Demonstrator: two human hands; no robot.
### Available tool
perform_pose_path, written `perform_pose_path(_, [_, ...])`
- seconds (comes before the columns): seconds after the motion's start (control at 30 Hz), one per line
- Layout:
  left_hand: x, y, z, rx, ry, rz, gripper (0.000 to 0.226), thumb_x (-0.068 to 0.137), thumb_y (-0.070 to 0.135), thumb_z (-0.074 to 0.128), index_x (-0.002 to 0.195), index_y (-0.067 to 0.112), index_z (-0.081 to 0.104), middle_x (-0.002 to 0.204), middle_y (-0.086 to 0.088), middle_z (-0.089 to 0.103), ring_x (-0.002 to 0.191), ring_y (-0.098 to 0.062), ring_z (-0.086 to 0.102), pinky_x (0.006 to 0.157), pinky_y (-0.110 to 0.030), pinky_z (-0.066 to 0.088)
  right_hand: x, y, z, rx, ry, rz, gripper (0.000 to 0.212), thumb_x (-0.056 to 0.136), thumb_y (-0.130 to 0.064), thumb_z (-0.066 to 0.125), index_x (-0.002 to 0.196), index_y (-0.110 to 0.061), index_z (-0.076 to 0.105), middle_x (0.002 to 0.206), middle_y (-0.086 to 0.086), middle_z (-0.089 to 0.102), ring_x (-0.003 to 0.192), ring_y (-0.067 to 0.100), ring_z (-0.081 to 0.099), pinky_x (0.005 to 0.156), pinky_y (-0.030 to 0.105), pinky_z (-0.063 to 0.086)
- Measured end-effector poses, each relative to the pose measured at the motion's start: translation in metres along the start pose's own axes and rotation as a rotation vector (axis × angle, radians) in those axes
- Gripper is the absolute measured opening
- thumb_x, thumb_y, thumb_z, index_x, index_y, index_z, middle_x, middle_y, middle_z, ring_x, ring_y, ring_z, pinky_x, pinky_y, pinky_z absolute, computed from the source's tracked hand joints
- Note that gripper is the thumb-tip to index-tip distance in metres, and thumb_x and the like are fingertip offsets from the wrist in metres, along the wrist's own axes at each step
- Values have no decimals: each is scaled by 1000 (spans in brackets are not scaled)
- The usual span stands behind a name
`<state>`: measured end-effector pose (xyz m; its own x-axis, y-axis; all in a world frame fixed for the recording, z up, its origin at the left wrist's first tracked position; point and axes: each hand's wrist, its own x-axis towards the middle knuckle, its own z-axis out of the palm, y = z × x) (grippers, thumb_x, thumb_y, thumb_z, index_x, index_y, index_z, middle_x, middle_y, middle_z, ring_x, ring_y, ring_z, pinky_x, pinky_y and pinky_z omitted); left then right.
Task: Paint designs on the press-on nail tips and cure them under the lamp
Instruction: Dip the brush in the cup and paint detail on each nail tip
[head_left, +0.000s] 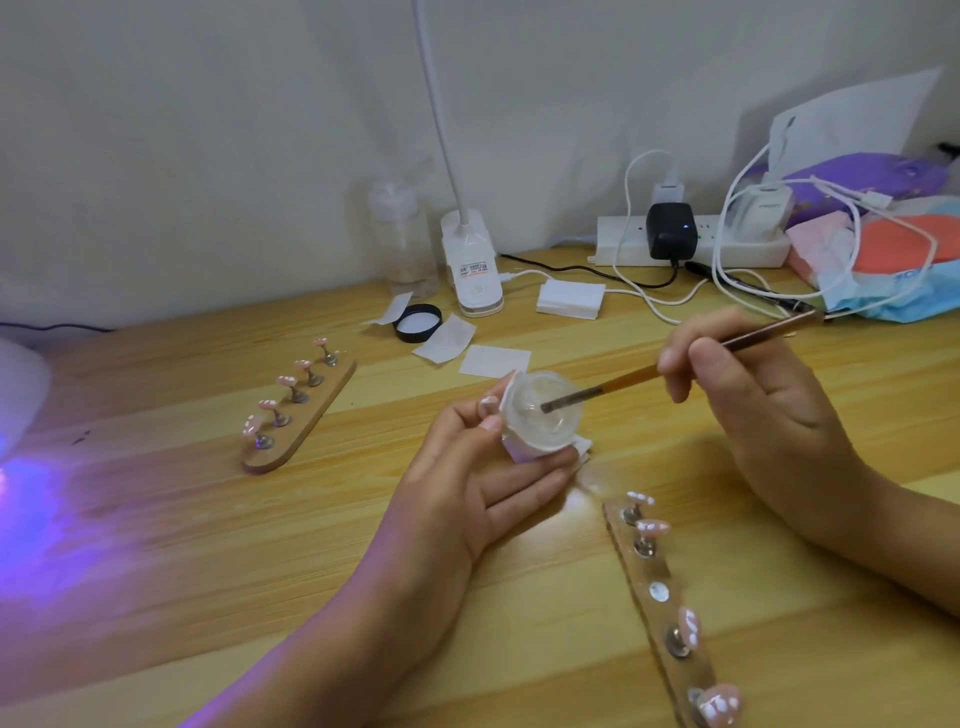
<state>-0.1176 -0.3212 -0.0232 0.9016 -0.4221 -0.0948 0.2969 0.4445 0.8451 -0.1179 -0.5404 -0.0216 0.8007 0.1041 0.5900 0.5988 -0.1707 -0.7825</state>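
Observation:
My left hand (467, 483) grips a small clear jar (540, 415) of pale gel just above the wooden table. My right hand (748, 400) pinches a thin brown brush (675, 364) whose tip dips into the jar's open top. A wooden holder (304, 415) at the left carries several pink nail tips (287, 382) on metal pegs. A second wooden holder (660, 597) lies at the lower right with pink nail tips (688, 626) bearing white marks and one bare peg. The curing lamp (21, 389) glows purple at the left edge.
A black jar lid (418, 322), white paper wipes (493, 360) and a pad stack (571, 299) lie behind the jar. A clear bottle (402, 239), white desk lamp base (472, 270), power strip (691, 244) with cables and coloured packets (893, 265) line the back wall.

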Motion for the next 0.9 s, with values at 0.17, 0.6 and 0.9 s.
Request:
perform_pose_path(0.17, [2, 6, -1, -54, 18, -48, 12, 99, 20, 43, 108, 13, 47, 101, -4, 76, 103, -41, 68, 86, -40, 58, 4, 3, -7, 203, 166, 111, 26, 97, -25, 44, 84, -34, 64, 82, -7, 54, 76, 11, 49, 74, 21, 44])
perform_pose_path(0.6, [2, 6, 0, -20, 2, -65, 18, 93, 23, 49, 109, 14, 46, 101, -1, 76, 105, -37, 68, 88, -41, 57, 15, 11, -13, 476, 296, 286, 25, 90, -12, 46, 82, -23, 67, 66, -5, 54, 66, 10, 51, 64, 21, 46])
perform_pose_path(0.9, [3, 4, 2, -15, 16, -50, 23, 89, 21, 54, 108, 11, 50, 113, 4, 72, 102, -39, 69, 85, -38, 58, 16, 16, -9, 468, 311, 375, 15, 100, -17, 50, 92, -22, 61, 70, -6, 64, 67, 6, 61, 66, 18, 52])
